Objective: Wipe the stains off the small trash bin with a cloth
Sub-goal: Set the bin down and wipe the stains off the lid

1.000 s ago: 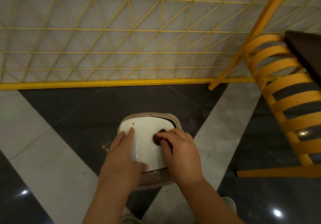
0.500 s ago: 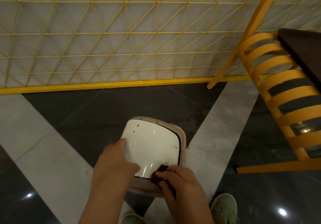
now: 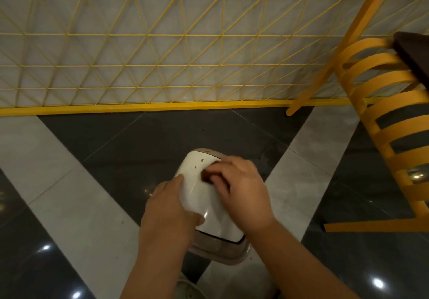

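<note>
Right hand [image 3: 243, 189] is clenching a small dark brown cloth [image 3: 207, 175], fingers curled over it and pressing it onto the far part of the bin [image 3: 209, 208] lid. Only a bit of the cloth is showing under the fingertips; its texture is too blurred to tell. Left hand [image 3: 169, 210] is gripping the lid's left edge, fingers lying along the side and thumb hooking over the near face, bracing it.

Bin is sitting on the floor [image 3: 69, 194] between the two forearms, directly below the camera. Lid is glossy white plastic, domed, a rounded square, catching a highlight near the thumb. A dark seam is running along its near edge, and a beige, matte rim is flaring out below it. Lid is covering the opening, so the contents are hidden.

Two small orange-brown stains [image 3: 202, 159] are sitting on the lid's far part, just beside the cloth.

Floor is polished tile, dark grey with pale grey diagonal bands, reflecting ceiling lights. Yellow wire lattice [image 3: 162, 50] is standing against the pale wall behind. Yellow slatted chair [image 3: 383, 113] is standing well to the right, apart from the bin. A shoe [image 3: 190, 291] tip is showing at the bottom edge.
</note>
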The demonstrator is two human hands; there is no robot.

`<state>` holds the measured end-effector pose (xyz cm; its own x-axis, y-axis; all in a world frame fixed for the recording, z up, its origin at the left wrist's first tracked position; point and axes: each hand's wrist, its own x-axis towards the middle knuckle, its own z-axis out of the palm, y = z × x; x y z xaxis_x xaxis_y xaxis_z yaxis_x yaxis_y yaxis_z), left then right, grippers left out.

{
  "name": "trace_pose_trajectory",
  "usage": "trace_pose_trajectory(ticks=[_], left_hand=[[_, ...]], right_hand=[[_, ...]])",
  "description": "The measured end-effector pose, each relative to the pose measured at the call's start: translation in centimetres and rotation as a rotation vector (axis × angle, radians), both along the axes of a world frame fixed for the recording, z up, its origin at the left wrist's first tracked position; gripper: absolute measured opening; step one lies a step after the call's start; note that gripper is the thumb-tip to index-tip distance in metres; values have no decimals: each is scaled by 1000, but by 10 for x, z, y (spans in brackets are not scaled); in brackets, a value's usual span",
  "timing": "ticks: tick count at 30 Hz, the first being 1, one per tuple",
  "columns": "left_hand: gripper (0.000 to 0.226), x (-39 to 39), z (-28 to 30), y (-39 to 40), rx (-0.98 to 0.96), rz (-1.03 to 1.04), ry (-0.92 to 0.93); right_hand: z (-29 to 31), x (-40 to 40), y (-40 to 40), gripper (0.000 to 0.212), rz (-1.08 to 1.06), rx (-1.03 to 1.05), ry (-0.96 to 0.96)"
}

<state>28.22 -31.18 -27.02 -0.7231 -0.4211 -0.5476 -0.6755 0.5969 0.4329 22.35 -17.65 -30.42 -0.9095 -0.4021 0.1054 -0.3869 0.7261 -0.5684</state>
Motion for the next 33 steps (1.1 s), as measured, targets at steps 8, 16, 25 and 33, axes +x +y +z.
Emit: trace_pose_trajectory(ticks=[8, 16, 25, 33], left_hand=[[93, 0, 4, 1, 6, -30, 7], [91, -1, 7, 1, 36, -50, 28], [88, -3, 4, -6, 72, -88, 57], [89, -4, 2, -6, 114, -39, 70]], right_hand=[[-10, 60, 23, 18, -100, -110, -41], [-1, 10, 11, 17, -66, 5, 21], [3, 39, -2, 19, 121, 65, 50], [8, -30, -9, 18, -86, 88, 22]])
